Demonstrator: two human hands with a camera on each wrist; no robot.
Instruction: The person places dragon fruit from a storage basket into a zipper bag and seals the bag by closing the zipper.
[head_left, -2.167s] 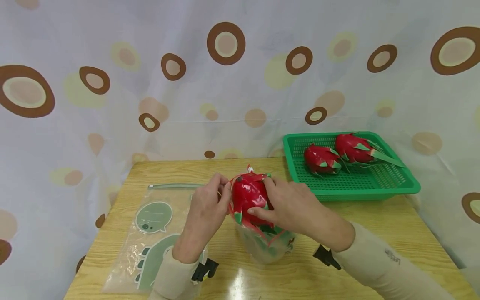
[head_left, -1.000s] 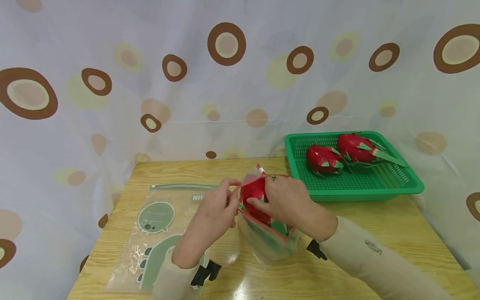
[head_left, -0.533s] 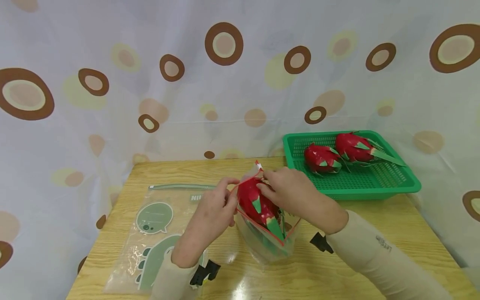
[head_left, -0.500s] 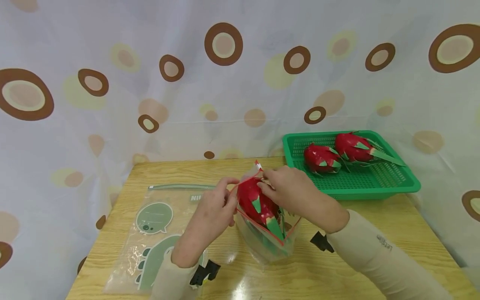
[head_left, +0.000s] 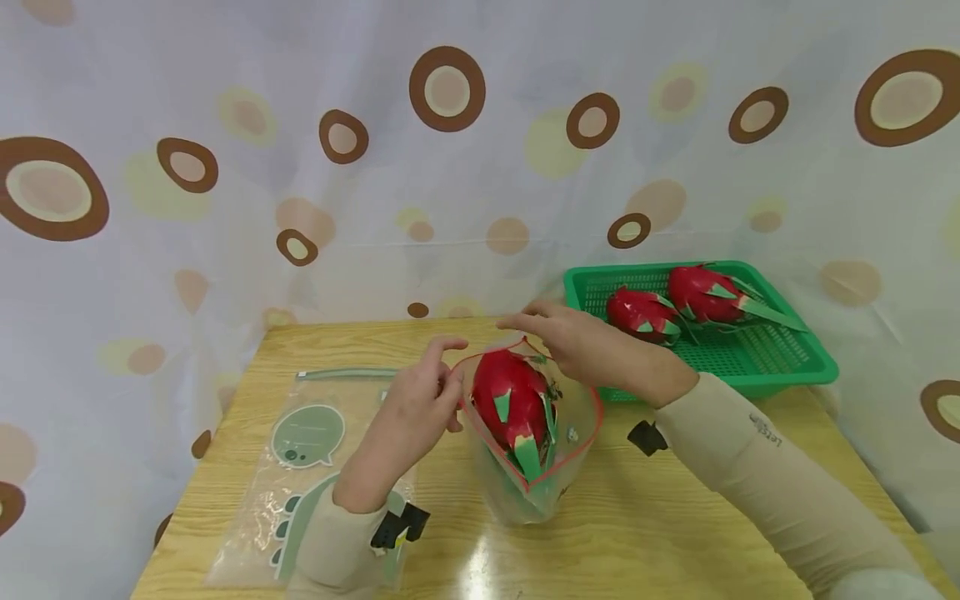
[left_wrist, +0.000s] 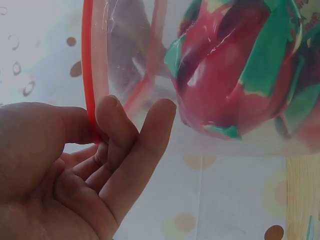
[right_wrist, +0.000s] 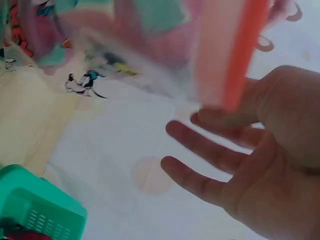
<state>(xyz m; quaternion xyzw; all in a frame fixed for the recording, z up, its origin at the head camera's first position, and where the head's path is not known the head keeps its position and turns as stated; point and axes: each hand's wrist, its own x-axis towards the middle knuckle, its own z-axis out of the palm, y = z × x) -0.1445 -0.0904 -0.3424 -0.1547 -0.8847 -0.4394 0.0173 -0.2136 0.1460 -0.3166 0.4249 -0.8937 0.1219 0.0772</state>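
A clear zip bag with a red rim stands on the table, its mouth wide. Inside it, a red dragon fruit with green scales lies near the top. My left hand pinches the left side of the rim; in the left wrist view, thumb and a finger meet at the red strip while the index finger sticks out. Above the bag's far right side, my right hand has its fingers stretched out and holds nothing. The right wrist view shows those fingers spread beside the red edge.
At the back right stands a green basket with two dragon fruits in it. A flat clear bag with a green dinosaur print lies on the left of the wooden table. A patterned curtain hangs behind.
My right hand has let go of the dragon fruit and lifted up and away from it. The fruit stays in the bag, whose mouth has spread wider. My left index finger has straightened.
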